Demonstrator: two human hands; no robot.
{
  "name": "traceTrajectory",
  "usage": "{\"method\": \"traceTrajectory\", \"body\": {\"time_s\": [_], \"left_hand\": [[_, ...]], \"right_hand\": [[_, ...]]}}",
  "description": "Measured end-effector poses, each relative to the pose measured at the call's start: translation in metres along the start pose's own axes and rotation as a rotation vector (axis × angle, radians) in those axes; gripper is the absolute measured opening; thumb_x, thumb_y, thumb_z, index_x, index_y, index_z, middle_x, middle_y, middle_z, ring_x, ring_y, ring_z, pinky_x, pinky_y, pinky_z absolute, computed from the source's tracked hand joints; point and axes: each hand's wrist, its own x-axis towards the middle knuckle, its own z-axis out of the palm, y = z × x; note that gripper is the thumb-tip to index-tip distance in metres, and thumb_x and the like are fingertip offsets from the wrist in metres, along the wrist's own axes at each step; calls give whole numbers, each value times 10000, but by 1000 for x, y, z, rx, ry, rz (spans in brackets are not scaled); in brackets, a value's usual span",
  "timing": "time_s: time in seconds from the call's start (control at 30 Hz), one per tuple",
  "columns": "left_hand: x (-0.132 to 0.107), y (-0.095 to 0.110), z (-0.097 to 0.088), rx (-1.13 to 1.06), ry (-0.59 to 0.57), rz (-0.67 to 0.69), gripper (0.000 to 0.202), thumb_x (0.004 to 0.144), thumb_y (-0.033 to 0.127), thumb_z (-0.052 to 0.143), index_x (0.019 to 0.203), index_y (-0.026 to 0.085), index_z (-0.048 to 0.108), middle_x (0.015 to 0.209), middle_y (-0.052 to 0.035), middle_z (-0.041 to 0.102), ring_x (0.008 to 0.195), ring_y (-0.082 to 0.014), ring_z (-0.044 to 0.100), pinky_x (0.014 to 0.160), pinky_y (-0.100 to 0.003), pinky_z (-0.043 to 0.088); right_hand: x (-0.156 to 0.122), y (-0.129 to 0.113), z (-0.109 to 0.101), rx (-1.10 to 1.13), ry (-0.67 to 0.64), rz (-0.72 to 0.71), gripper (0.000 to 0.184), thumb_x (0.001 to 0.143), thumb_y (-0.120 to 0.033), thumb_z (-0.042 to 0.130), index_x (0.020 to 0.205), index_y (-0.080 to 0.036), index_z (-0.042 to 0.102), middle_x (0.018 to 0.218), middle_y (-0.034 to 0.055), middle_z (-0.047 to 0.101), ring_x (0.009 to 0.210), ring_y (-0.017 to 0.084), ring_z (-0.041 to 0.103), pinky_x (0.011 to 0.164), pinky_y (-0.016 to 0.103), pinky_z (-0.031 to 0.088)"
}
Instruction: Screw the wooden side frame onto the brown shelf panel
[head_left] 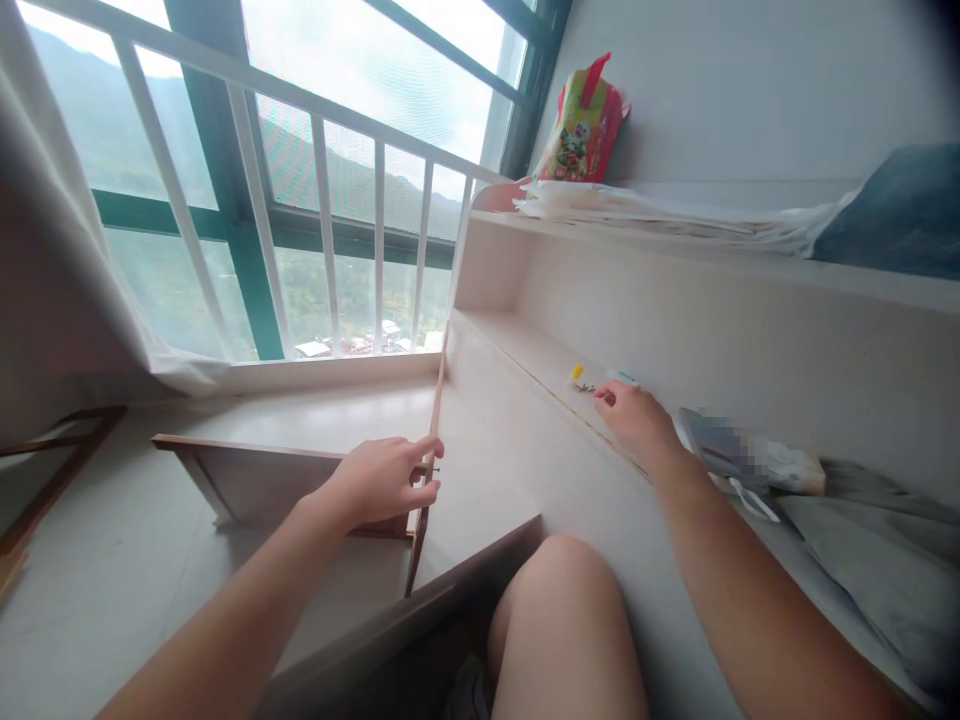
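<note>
My left hand (382, 480) is curled at the corner of a brown wooden frame (255, 450), its thumb and index finger on either side of a small screw (437, 469) that sticks out of the wood. A long thin wooden strip (438, 400) runs up from that corner. On the white shelf, my right hand (634, 415) has its fingertips pinched together beside a few small metal screws (585, 389). Whatever lies between those fingertips is too small to make out. A small piece with a yellow end (576, 372) sits just behind the screws.
A dark-edged board (465, 575) stands by my bent knee (570, 620). Further along the shelf are a packet (720, 445) and grey cloth (862, 540). Above are papers (645, 205) and a red-green bag (581, 125). White railings (322, 210) front the window. Another wooden frame (67, 480) lies left.
</note>
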Motion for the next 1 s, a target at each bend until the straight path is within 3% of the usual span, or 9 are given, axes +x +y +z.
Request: {"method": "traceTrajectory", "body": {"time_s": [0.13, 0.23, 0.5, 0.73, 1.0], "left_hand": [[-3, -1, 0, 11, 17, 9, 351, 823, 472, 463, 1124, 313, 546, 798, -16, 678, 709, -235, 616, 587, -293, 353], [-4, -1, -1, 6, 23, 15, 343, 824, 475, 464, 1116, 314, 546, 797, -15, 678, 705, -235, 616, 582, -291, 350], [-4, -4, 3, 17, 36, 19, 340, 822, 492, 467, 1106, 323, 546, 839, -18, 690, 744, -249, 635, 617, -303, 389], [-3, -5, 3, 29, 22, 11, 355, 822, 503, 455, 1120, 331, 542, 841, -13, 687, 749, -249, 635, 628, -306, 398], [-4, 0, -1, 30, -2, -17, 366, 810, 490, 470, 1126, 323, 547, 803, -3, 682, 725, -225, 627, 620, -293, 399]], "right_hand": [[46, 23, 2, -239, -178, 227, 320, 817, -253, 555, 1114, -253, 672, 1152, 97, 663, 971, 249, 632, 711, 311, 450], [60, 35, 8, -274, -224, 278, 347, 784, -203, 583, 1113, -208, 694, 1157, 152, 656, 989, 286, 640, 748, 352, 474], [57, 51, 19, -287, -239, 250, 263, 833, -257, 550, 1011, -223, 741, 1075, 143, 684, 961, 298, 649, 746, 363, 483], [57, 54, 21, -302, -222, 208, 263, 784, -269, 587, 983, -187, 737, 1086, 155, 673, 968, 306, 641, 747, 373, 484], [57, 51, -1, -125, -66, 294, 358, 845, -378, 491, 1019, -152, 708, 1020, 200, 679, 942, 343, 633, 721, 384, 453]]}}
